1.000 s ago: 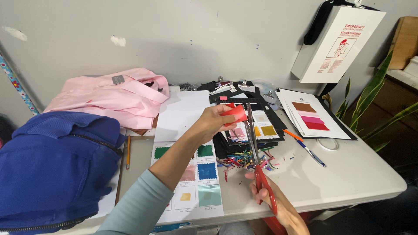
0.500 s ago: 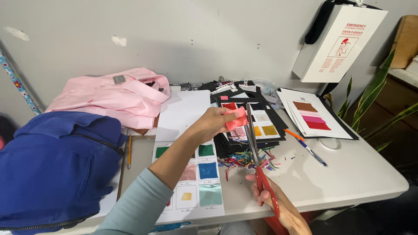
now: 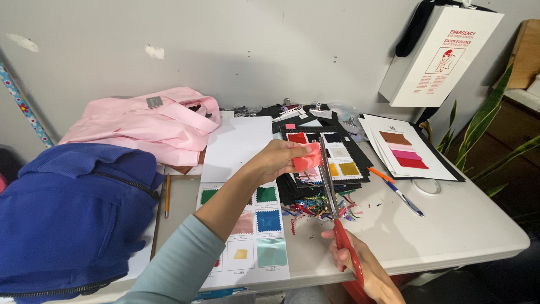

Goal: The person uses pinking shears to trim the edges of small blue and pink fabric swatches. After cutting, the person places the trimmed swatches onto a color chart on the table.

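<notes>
My left hand (image 3: 275, 160) reaches out over the table and pinches a small coral-pink fabric swatch (image 3: 307, 157). My right hand (image 3: 363, 270), low at the table's front edge, grips the red handles of long pinking scissors (image 3: 333, 202). The scissor blades point away from me and meet the right edge of the swatch. Beneath the blades lies a pile of colourful fabric trimmings (image 3: 318, 208). A white sheet with glued colour swatches (image 3: 247, 236) lies under my left forearm.
A blue jacket (image 3: 67, 214) and a pink bag (image 3: 140, 124) fill the left of the white table (image 3: 450, 236). Swatch cards (image 3: 337, 157) on black sheets lie in the middle, another sample sheet (image 3: 405, 149) at right. A pen (image 3: 396, 191), tape roll (image 3: 426, 186), pencil (image 3: 167, 194) and plant (image 3: 484, 135) are nearby.
The pink swatch has turned in my left hand and now hangs flatter against the scissor blades. My right hand has stayed low with the scissors.
</notes>
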